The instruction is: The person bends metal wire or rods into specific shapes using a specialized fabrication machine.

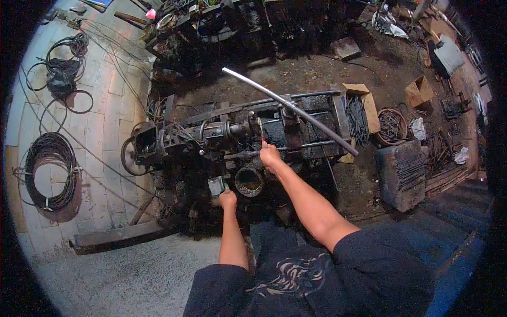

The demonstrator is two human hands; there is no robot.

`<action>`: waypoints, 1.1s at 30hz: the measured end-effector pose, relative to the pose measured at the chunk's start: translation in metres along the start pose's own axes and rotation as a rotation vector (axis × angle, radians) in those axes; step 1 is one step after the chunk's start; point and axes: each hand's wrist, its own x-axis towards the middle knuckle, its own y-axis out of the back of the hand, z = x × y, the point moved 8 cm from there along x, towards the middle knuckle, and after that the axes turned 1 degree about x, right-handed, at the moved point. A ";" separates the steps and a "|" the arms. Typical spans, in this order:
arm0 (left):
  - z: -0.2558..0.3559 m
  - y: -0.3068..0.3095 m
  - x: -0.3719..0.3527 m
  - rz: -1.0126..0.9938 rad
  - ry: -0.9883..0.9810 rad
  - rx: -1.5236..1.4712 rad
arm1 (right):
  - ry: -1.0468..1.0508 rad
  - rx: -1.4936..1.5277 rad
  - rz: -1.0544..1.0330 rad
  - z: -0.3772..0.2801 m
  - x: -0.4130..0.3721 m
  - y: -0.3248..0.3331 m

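My right hand [270, 156] is closed around a thin stick-like tool [260, 127], pale at its upper end and reddish by my fingers, held over the dark, greasy machine [214, 130]. Lower and to the left, my left hand [228, 199] is closed at a small green piece [226, 187]; what exactly it grips I cannot tell. Beside that hand is a grey squarish block [216, 185]. A round metal cup [249, 181] with murky contents sits between my two hands. Slanting across the machine's right part is a long silver pipe [296, 109].
Coiled black cable [50, 171] hangs or lies at left, with a beam [121, 238] below it. To the right stand a cardboard box of dark rods [372, 108], a round basket [392, 127] and a grey canister [401, 177]. More machinery lines the back.
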 end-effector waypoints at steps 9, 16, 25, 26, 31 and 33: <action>0.000 -0.002 0.001 -0.030 -0.006 0.015 | -0.193 0.149 -0.141 0.005 -0.007 0.001; 0.002 0.005 -0.006 0.071 0.012 0.045 | -0.221 0.158 -0.174 -0.002 0.004 0.008; 0.006 -0.003 0.009 -0.032 -0.141 0.269 | 0.331 -0.214 -0.123 -0.015 -0.033 0.105; -0.001 -0.008 0.016 -0.034 -0.136 0.267 | 0.365 -0.180 -0.109 0.006 -0.053 0.118; -0.020 -0.014 0.047 0.072 -0.163 0.222 | 0.277 -0.325 0.304 0.143 -0.071 0.201; -0.034 -0.018 0.055 0.082 -0.043 0.096 | 0.169 -0.360 0.405 0.165 -0.068 0.229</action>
